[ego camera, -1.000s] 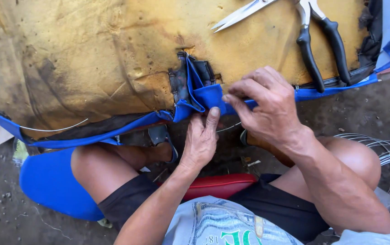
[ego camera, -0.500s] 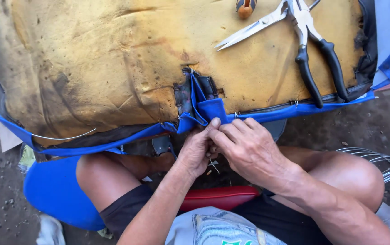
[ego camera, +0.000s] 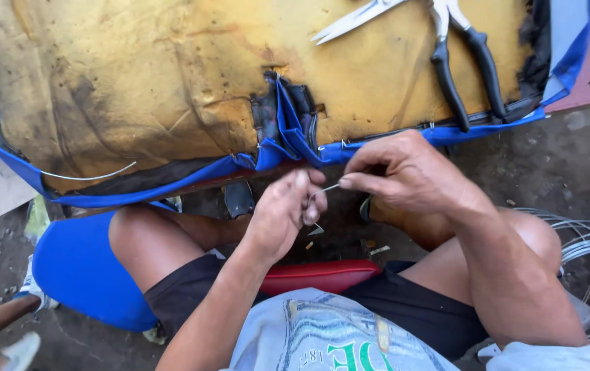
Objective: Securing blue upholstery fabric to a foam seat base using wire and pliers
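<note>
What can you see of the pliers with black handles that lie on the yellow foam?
The pliers lie loose on the worn yellow foam, near its upper right, beside open scissors. Two long black handles, probably rubber-coated, spread apart and point down toward the blue cover edge. The grey metal head is partly cut off by the picture's top edge. No hand touches them.

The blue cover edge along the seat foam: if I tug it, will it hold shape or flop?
The blue cover edge probably flops: it sags and folds into the torn notch. It looks thin and light, draping over the yellow foam. The short wire between the left hand and right hand looks stiffer and likely springy.
</note>
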